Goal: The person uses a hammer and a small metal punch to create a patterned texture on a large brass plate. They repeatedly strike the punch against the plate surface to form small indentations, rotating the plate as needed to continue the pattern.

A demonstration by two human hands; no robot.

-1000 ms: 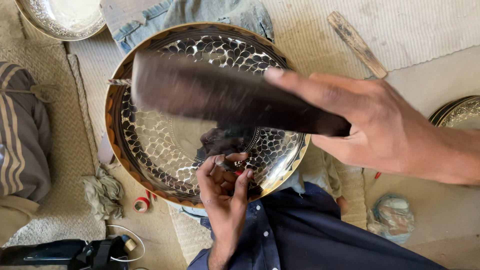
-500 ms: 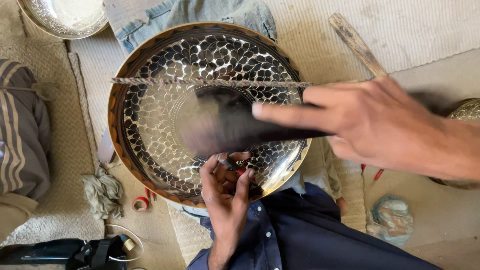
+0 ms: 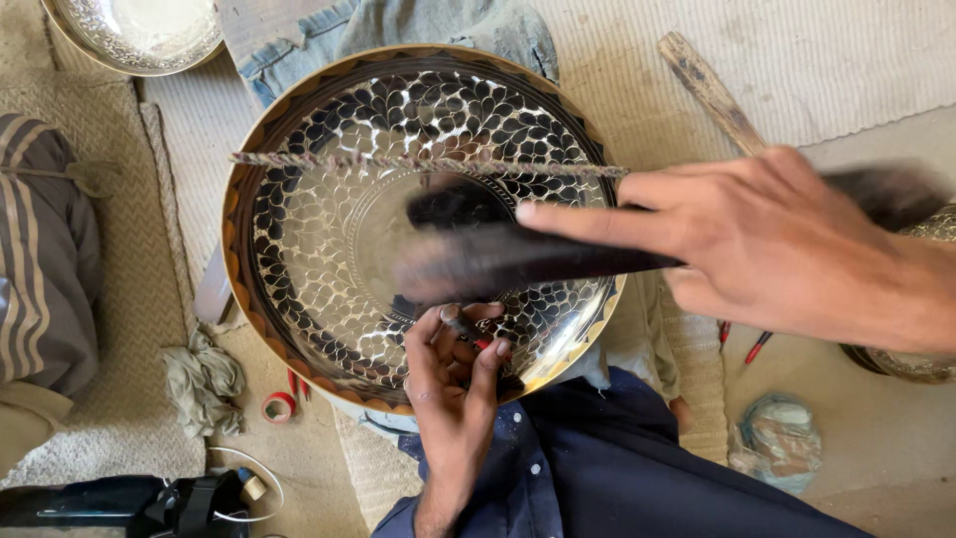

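A large round metal tray with a dark leaf pattern and a shiny centre rests in my lap. My left hand is at its near rim, fingers closed on a small thin punch tool whose tip touches the tray. My right hand reaches in from the right above the tray, index finger stretched along a dark, motion-blurred mallet that it grips. A thin twisted rod lies across the tray's upper part.
A second silver tray sits at the top left, and another dish's edge at the right. A wooden stick, a rag, a red tape roll, red-handled tools and a dark bag lie on the woven mats.
The dark mallet in my right hand has swung down and toward the right over the tray. My left hand has stayed at the near rim with the punch.
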